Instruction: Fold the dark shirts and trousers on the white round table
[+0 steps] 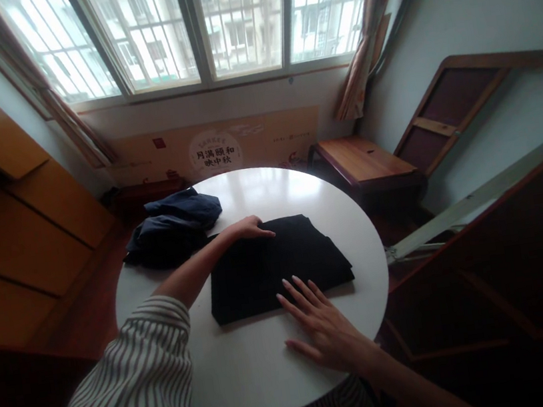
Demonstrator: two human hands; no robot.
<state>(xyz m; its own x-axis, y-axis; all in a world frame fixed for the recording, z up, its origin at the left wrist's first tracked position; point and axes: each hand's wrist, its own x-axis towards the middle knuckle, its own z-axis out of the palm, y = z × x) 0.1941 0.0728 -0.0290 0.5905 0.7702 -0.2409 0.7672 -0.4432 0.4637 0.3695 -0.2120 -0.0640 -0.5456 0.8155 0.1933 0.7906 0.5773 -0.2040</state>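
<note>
A folded black garment, probably trousers, lies flat on a round white table. My left hand reaches across to its far edge. The thumb of that hand rests over the black cloth, apart from the fingers, which are partly bunched from this angle. At the near edge, my right hand is open, palm down, its fingertips on the cloth and its thumb over the white tabletop. Left of the folded garment sits a rumpled heap of dark blue and black clothes, just beyond my left forearm.
A wooden stool or low table stands behind the table at the right. Wooden cabinets line the left side. A dark wooden panel rises close on the right. Barred windows and a printed banner are at the back.
</note>
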